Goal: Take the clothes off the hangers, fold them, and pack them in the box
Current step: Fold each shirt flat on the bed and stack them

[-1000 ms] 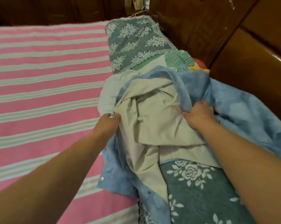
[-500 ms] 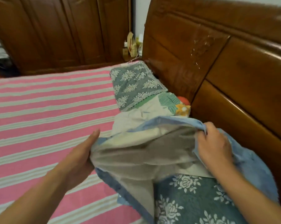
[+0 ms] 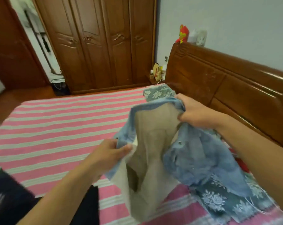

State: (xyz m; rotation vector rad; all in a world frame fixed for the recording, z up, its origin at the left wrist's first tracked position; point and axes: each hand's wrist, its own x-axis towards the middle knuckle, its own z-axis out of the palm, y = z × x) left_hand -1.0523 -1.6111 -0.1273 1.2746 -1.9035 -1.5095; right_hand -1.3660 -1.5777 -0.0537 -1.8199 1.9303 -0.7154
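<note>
Your left hand and right hand both pinch the blue denim jacket — beige garment inside — fingers curled on the cloth. You hold it above the striped bed, near the headboard.

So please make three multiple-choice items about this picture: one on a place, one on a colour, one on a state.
1. Where is the red toy?
A. on the headboard
B. on the bed
C. on the floor

2. Which colours has the bed sheet?
A. green and yellow
B. pink and white
C. plain blue

3. How is the blue denim garment?
A. folded flat
B. on a hanger
C. held up in both hands

Answers: 1 A, it stands on the top edge. 2 B, stripes show. 3 C, left hand and right hand grip it.
</note>
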